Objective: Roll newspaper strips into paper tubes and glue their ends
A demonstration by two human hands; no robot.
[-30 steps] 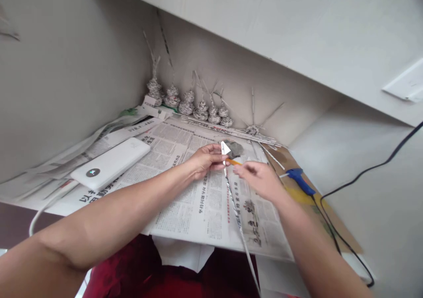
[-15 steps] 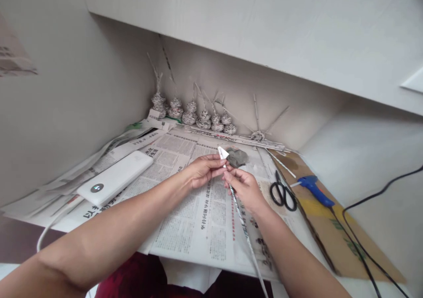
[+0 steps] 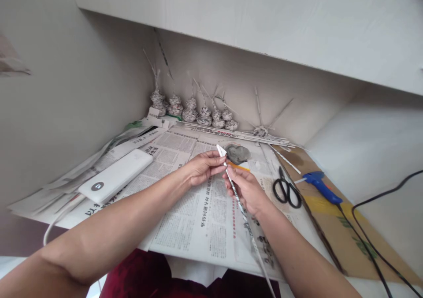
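Note:
Both my hands are on one long, thin rolled newspaper tube (image 3: pixel 243 216), above the newspaper-covered table. My left hand (image 3: pixel 208 165) pinches its upper end, where a small white paper flap stands out past the fingers. Just below, my right hand (image 3: pixel 244 185) is closed round the tube with thumb and fingers. From there the tube slants down toward me between my forearms and leaves the view at the bottom. Behind my fingertips lies a flat grey lump (image 3: pixel 237 154), its material unclear. A strip of orange shows beside it, partly hidden by my right hand.
Black scissors (image 3: pixel 287 193) and a blue glue gun (image 3: pixel 322 187) with a black cord lie right, the gun on cardboard (image 3: pixel 350 232). A white power bank (image 3: pixel 115 176) with a cable lies left. Along the back stand several woven paper gourd shapes (image 3: pixel 190 109) behind paper tubes (image 3: pixel 238 135).
My right hand has slid slightly down and right along the tube, away from my left hand, uncovering the orange strip. The whole view has shifted a little.

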